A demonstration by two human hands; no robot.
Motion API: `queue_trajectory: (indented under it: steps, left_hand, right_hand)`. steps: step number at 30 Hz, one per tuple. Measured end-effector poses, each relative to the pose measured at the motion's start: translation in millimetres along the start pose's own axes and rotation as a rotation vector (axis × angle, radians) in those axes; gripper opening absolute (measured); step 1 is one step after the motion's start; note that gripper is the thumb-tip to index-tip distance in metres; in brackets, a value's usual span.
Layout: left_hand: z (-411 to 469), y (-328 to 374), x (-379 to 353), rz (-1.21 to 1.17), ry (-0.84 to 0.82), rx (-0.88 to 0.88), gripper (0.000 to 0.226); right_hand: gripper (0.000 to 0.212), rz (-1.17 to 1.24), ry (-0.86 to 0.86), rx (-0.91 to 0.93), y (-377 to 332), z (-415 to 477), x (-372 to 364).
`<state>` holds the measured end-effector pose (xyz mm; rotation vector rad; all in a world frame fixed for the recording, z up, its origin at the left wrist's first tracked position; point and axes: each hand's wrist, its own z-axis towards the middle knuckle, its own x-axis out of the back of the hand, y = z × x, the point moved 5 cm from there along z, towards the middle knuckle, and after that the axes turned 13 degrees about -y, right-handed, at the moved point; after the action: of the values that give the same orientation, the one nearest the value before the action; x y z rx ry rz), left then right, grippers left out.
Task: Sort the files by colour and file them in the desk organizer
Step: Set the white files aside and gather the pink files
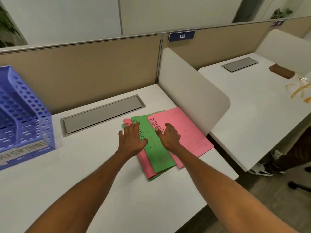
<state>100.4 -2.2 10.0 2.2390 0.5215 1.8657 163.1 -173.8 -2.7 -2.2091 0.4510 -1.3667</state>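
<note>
A fanned pile of pink and green files lies on the white desk at the right. The top pink file reads "ADMI..." and overlaps a green file; another pink file and a green one show beneath. My left hand rests flat with spread fingers on the pile's left side. My right hand presses on the top pink file's left edge, fingers curled. The blue perforated desk organizer stands at the far left, labelled "ADMIN FINANCE".
A grey cable hatch is set into the desk behind the files. A white side divider borders the pile on the right; a tan partition runs along the back. The neighbouring desk holds a brown item. Someone's shoe shows beneath it.
</note>
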Motion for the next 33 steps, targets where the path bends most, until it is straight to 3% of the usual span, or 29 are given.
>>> queue_trajectory:
  steps: [11,18,25,33]
  left_hand:
    - [88,78,-62,-0.112,-0.140,0.087,0.079]
    - [118,104,-99,-0.285,-0.259,0.330,0.071]
    - [131,110,-122,-0.186,-0.318,0.470,0.083]
    - [129,95,-139,-0.481,-0.260,0.717,0.085]
  right_hand:
    - [0.080,-0.091,-0.073,-0.161,110,76,58]
    - [0.086,-0.252,-0.115,-0.363,170,86,60]
    - [0.087,-0.302,-0.128,-0.458,197,96,60]
    - [0.090,-0.392,-0.054,-0.509,207,93,59]
